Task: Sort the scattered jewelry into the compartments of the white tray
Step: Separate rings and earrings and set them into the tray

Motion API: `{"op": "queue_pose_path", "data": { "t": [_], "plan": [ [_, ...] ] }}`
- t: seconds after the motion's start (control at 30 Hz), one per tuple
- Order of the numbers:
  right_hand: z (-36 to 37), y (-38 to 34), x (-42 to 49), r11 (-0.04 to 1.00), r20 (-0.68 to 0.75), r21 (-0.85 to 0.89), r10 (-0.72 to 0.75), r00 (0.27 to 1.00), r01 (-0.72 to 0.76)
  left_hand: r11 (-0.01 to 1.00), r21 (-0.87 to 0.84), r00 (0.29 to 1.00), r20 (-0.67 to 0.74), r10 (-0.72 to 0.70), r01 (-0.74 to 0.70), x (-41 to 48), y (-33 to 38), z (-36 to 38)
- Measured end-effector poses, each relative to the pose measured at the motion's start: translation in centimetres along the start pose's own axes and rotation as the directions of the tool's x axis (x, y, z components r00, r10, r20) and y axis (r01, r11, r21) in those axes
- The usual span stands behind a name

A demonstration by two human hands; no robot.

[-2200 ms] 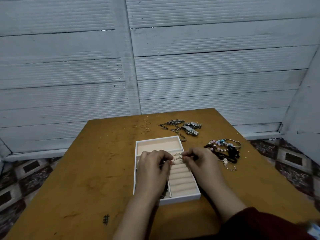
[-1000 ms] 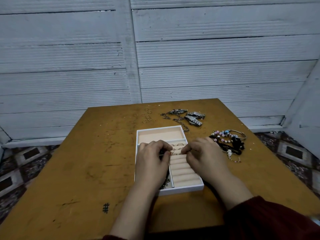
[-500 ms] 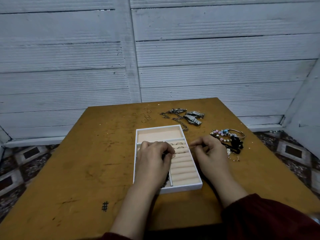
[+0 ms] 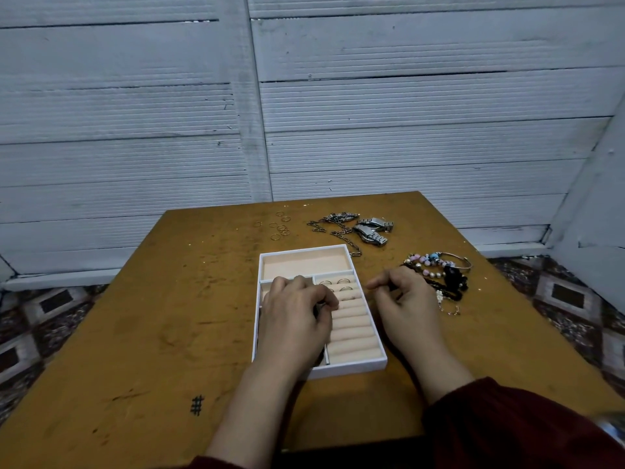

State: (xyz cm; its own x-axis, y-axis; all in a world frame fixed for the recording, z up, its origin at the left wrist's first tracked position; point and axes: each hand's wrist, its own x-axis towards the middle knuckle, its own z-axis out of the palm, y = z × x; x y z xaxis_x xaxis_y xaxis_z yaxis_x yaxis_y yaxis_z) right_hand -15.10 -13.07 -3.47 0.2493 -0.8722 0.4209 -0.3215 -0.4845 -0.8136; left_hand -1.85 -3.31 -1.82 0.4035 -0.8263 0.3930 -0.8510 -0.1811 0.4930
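- Some thin rings (image 4: 344, 281) stand in the soft peach rolls at the far end of the white tray (image 4: 351, 369), on its right side.
- One wide part runs across the far end of the tray, and it is peach inside too.
- One hand, the left hand (image 4: 297, 319), lies over the left side of the tray. Its fingers are curled in tight with the tips down by the rolls. Something small shines at the tips, but I cannot tell if the hand holds it.
- The right hand (image 4: 404, 299) is just beside the right wall of the tray, over the table (image 4: 169, 299). Its fingers are bent a little, and the thumb lies next to the first finger. I cannot tell if a ring is pinched there.
- The rings in the rolls are between the two hands, just past the left fingertips.
- More loose rings (image 4: 280, 227) lie far back on the table, well apart from both hands.
- Chains (image 4: 333, 228) and watches (image 4: 370, 230) lie past the far right corner of the tray.
- A heap of bead bracelets (image 4: 436, 275) lies just behind the right hand.
- A dark red sleeve (image 4: 507, 431) covers the right arm.
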Motion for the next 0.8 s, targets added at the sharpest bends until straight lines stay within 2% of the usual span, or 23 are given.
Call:
{"op": "queue_pose_path", "data": {
  "t": [0.5,0.8],
  "plan": [
    [-0.17,-0.04,-0.03,1.000,-0.001,-0.014,-0.015,1.000,0.015,1.000,0.003,1.000,0.027,-0.008,0.008,0.08,-0.06,0.01],
    [-0.27,-0.26,-0.11,1.000,-0.003,-0.017,-0.011,1.000,0.011,0.995,-0.102,0.997,-0.076,0.000,-0.008,0.18,-0.27,0.06]
  ]
}}
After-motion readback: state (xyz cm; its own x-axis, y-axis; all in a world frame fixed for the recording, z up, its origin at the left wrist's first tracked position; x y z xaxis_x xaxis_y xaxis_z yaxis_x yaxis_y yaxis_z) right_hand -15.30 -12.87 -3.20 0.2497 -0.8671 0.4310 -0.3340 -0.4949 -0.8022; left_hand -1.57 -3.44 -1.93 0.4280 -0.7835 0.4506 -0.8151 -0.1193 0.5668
